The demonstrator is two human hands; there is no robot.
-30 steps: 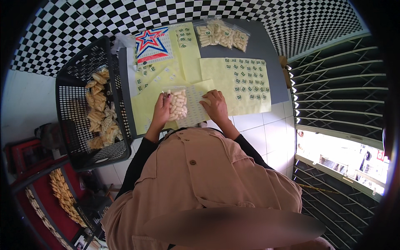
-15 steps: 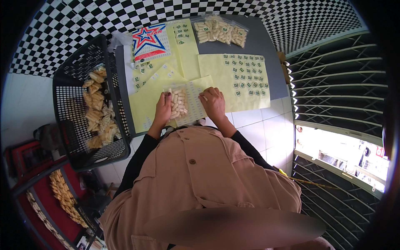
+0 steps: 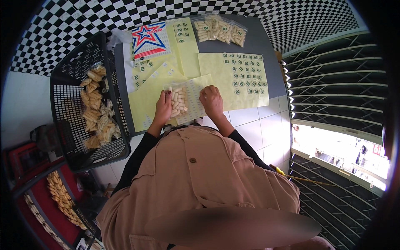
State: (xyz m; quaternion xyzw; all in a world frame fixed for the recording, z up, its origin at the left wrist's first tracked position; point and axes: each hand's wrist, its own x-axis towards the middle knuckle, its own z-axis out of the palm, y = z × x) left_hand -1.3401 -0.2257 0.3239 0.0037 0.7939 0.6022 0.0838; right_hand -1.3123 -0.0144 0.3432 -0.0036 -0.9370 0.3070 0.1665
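Note:
My left hand [image 3: 163,106] grips the left side of a clear plastic bag [image 3: 179,102] filled with pale, finger-shaped snack sticks. The thumb lies on top of the bag, which rests flat on the papers. Just right of it, my right hand [image 3: 212,101] is closed over a sheet of small labels [image 3: 195,89], fingertips pinched together near its right side. Whatever is between those fingertips is too small to make out. A larger yellow sheet [image 3: 208,66] with rows of round green-and-white stickers lies beyond my right hand.
Filled snack bags [image 3: 221,30] lie at the table's [image 3: 260,37] far edge. A red, white and blue star-printed packet [image 3: 149,41] sits on yellow sheets at the far left. A black basket [image 3: 68,104] holding snack packs [image 3: 93,106] stands left; a folding metal gate [image 3: 333,87] is on the right.
The right hand's fingers have bunched slightly above the label sheet. The left hand and its bag stay in place; the whole view has shifted a little.

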